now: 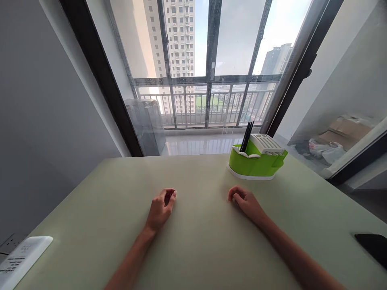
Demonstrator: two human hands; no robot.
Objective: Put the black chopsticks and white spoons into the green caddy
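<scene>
My left hand (160,208) rests on the pale table (199,237), left of the middle. Its fingers are curled, with the thumb and index fingertips close together; no object shows in it. My right hand (244,201) also lies on the tabletop, to the right of the middle, fingers curled in and the thumb bent beside them. Nothing can be seen in this hand either. Just beyond it stands a green utensil holder (252,166) with a white slotted top and white base. Several thin black sticks (247,137), which look like chopsticks, stand upright in its left part.
A white power strip or similar flat device (22,257) lies at the table's left edge. At the right edge lies a flat black object (373,245), partly cut off. Behind the table are glass doors and a balcony railing (220,104). Bags and cardboard (347,133) sit beyond, right.
</scene>
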